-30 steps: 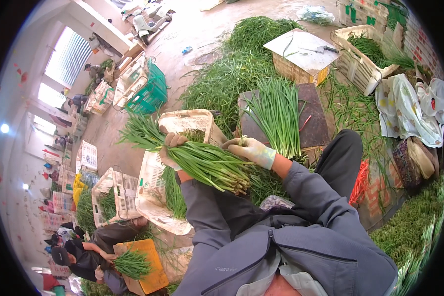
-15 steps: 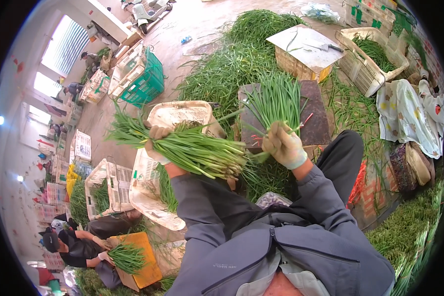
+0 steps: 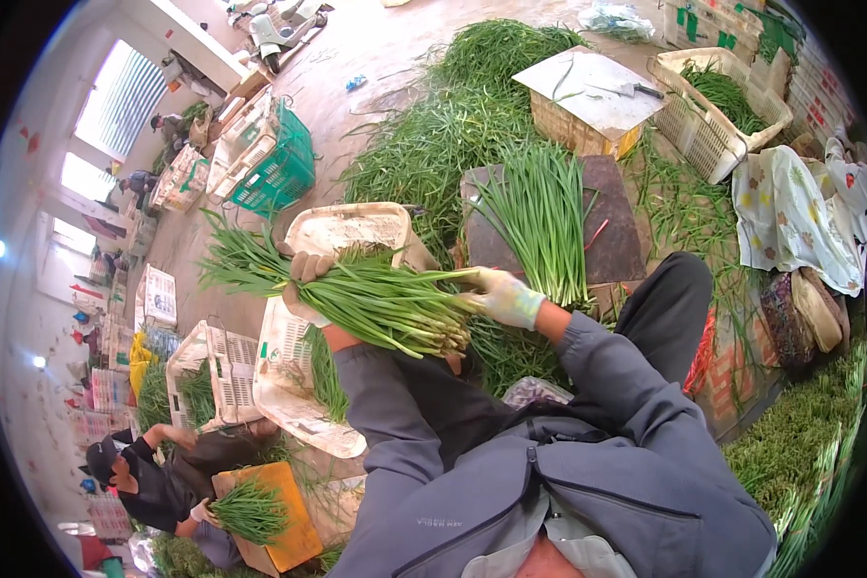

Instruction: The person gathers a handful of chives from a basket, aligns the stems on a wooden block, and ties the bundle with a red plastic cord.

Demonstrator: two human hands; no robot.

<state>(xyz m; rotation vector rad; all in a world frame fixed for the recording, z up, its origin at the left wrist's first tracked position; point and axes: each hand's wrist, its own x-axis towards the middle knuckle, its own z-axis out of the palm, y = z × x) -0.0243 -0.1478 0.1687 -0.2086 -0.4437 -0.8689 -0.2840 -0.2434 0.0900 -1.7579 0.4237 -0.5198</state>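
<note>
Green stalk bundle (image 3: 385, 306) in left hand (image 3: 305, 284), right hand (image 3: 503, 297) beside root ends (image 3: 450, 335).

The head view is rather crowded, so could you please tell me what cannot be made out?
In the head view:
Left hand: palm hidden by the bundle of green stalks.
Right hand: fingertips blurred, grip unclear.
Crate: contents covered by the white board.
Distant co-worker: hands too small to tell.

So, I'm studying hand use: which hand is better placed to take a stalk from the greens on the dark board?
Probably the right hand: it is close to the greens on the dark board, while the left hand is farther away, gripping a big bunch.
</note>
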